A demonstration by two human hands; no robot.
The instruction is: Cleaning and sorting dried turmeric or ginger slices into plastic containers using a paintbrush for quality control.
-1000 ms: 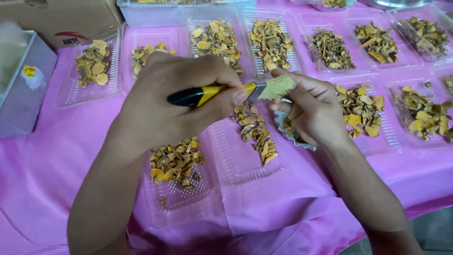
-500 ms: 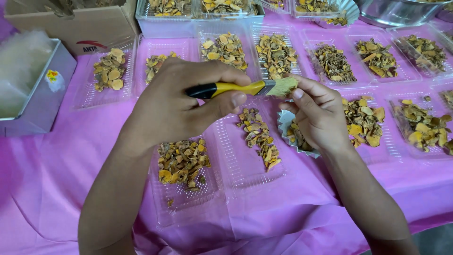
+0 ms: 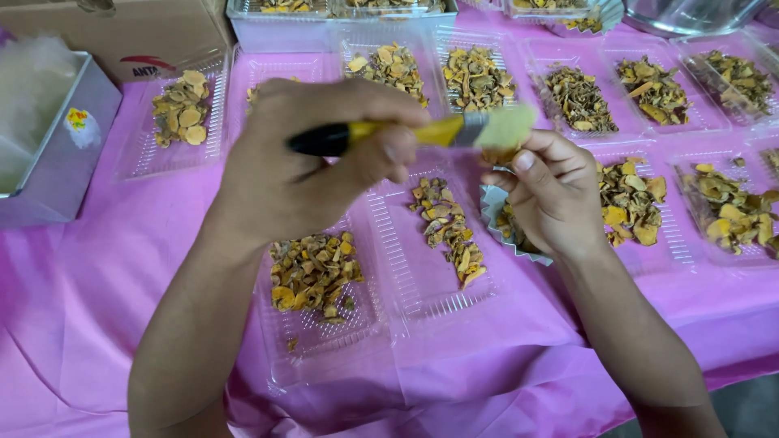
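Observation:
My left hand [image 3: 312,158] grips a small paintbrush [image 3: 406,134] with a black and yellow handle, a metal ferrule and pale bristles. The bristles lie on a small yellow-brown dried piece [image 3: 501,154] pinched in the fingertips of my right hand [image 3: 552,191]. That hand also cradles a small fluted metal cup [image 3: 499,219] with more dried pieces in it. Both hands hover over an open clear plastic clamshell box [image 3: 406,276] that holds two piles of dried yellow slices [image 3: 312,272].
Several clear plastic trays [image 3: 580,97] of dried yellow and brown slices cover a pink tablecloth [image 3: 81,300]. A grey metal box [image 3: 49,154] with white fluff stands at the left. A cardboard box [image 3: 122,32] and more lidded trays [image 3: 341,16] sit at the back.
The camera has tilted so the scene sits lower in view. The brush has kept stroking over the piece held in my right fingertips; both hands stay close together.

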